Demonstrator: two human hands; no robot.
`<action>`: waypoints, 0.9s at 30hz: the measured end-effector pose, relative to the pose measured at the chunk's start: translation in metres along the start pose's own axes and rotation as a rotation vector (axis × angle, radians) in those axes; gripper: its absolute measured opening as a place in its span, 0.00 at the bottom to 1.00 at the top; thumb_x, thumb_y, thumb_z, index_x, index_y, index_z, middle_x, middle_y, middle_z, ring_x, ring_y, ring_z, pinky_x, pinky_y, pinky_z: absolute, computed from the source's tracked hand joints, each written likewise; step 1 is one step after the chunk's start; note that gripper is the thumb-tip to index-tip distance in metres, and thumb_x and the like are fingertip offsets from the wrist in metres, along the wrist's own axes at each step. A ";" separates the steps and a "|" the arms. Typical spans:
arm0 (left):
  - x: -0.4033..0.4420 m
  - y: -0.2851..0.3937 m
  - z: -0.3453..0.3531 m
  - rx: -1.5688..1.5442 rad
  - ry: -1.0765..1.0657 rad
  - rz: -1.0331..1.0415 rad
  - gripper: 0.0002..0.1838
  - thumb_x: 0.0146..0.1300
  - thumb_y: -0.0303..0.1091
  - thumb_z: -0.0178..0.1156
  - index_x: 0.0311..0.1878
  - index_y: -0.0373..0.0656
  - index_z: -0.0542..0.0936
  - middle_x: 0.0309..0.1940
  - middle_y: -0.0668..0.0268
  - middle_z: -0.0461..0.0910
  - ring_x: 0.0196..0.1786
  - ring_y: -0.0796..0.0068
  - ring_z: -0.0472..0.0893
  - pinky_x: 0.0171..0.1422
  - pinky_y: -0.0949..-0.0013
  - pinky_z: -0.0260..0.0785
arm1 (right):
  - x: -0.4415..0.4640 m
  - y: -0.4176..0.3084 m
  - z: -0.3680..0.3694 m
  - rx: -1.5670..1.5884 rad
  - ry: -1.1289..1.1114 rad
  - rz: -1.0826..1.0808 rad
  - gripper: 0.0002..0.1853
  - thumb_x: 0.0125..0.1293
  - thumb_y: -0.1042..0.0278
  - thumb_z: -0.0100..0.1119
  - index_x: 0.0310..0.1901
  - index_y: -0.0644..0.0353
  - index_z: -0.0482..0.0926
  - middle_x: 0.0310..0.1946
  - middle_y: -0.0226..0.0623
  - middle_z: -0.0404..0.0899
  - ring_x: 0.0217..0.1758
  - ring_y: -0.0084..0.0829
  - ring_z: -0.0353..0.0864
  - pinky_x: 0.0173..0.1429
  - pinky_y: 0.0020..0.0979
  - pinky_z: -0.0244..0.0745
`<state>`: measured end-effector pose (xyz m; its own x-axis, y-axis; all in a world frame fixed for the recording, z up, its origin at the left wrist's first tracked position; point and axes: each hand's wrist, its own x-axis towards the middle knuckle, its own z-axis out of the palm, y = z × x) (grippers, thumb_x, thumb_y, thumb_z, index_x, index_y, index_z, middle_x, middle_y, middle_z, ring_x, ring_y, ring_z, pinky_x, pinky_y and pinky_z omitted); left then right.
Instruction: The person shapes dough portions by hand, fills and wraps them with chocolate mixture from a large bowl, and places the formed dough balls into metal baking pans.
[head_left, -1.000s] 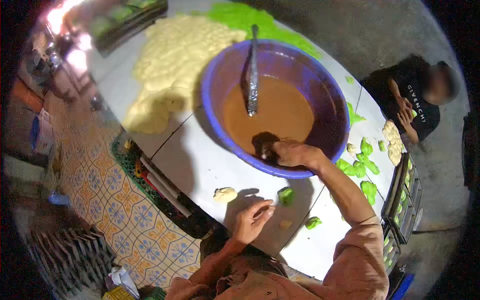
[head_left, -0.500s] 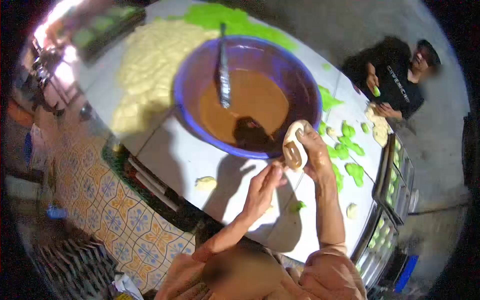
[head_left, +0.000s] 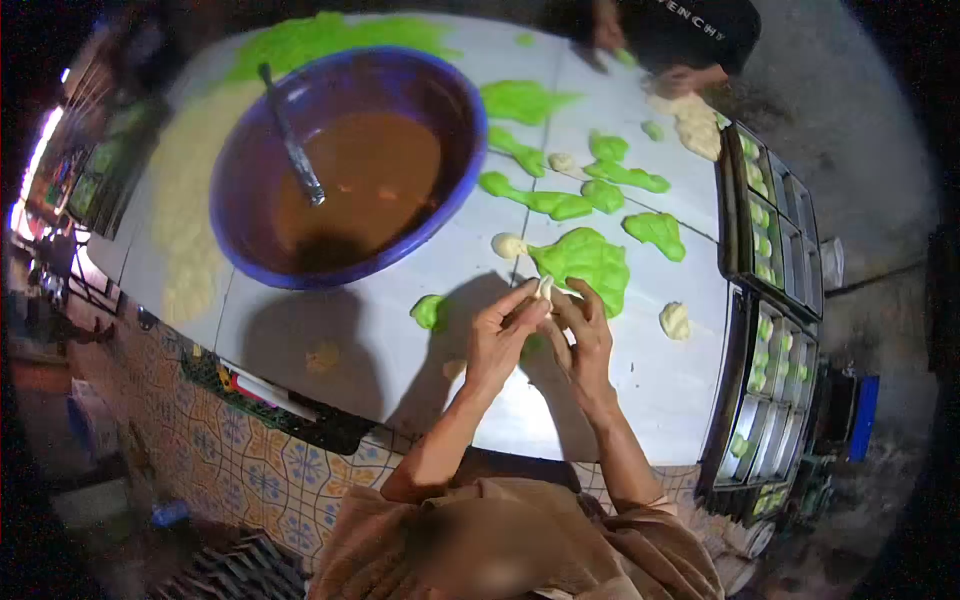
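Between my fingertips is a small piece of cream dough [head_left: 545, 288], its edges drawn up into a point. My left hand [head_left: 503, 335] pinches it from the left, and my right hand [head_left: 585, 340] closes on it from the other side. Just beyond them a flat sheet of green dough [head_left: 590, 265] lies on the white tiled table [head_left: 650, 395]. Up and to the left stands a blue basin [head_left: 468, 195] of brown filling [head_left: 385, 180], with a foil-like wrapped handle [head_left: 290, 140] leaning in it. Whatever is inside the dough is hidden.
Cream dough [head_left: 195, 190] and green dough [head_left: 330, 38] cover the table's far left. Dark trays [head_left: 735, 265] holding green pieces line the right edge. Across the table, a co-worker's hands [head_left: 690, 80] work near another cream lump [head_left: 697, 128]. Small dough pieces lie scattered about.
My hands have come together on the cream dough and moved left and nearer to me, away from the basin. The brown filling on the dough no longer shows. The view has turned right.
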<state>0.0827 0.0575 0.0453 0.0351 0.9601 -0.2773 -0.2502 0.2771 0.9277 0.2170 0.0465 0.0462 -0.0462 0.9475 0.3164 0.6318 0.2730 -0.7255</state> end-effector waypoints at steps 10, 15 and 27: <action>0.024 -0.027 0.040 -0.192 -0.128 -0.060 0.21 0.64 0.36 0.68 0.57 0.35 0.79 0.38 0.67 0.82 0.39 0.81 0.80 0.43 0.76 0.76 | -0.008 0.034 -0.019 0.472 0.135 0.246 0.09 0.68 0.67 0.63 0.41 0.65 0.83 0.29 0.26 0.80 0.29 0.14 0.71 0.35 0.20 0.65; 0.018 -0.027 0.046 -0.161 -0.213 -0.173 0.18 0.66 0.41 0.66 0.51 0.37 0.83 0.39 0.68 0.82 0.38 0.80 0.80 0.41 0.73 0.77 | -0.013 0.031 -0.033 0.670 0.128 0.592 0.09 0.68 0.66 0.64 0.41 0.64 0.83 0.31 0.28 0.83 0.33 0.15 0.76 0.38 0.19 0.69; 0.015 -0.032 0.045 -0.046 -0.327 -0.103 0.16 0.70 0.36 0.59 0.54 0.36 0.80 0.42 0.65 0.83 0.41 0.76 0.82 0.47 0.74 0.76 | -0.033 0.058 -0.058 0.362 -0.136 0.142 0.18 0.60 0.70 0.65 0.52 0.66 0.80 0.51 0.45 0.77 0.48 0.36 0.79 0.51 0.32 0.78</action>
<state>0.1351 0.0646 0.0223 0.3685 0.8903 -0.2673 -0.2720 0.3783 0.8848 0.3003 0.0217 0.0288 -0.0953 0.9868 0.1312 0.3274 0.1555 -0.9320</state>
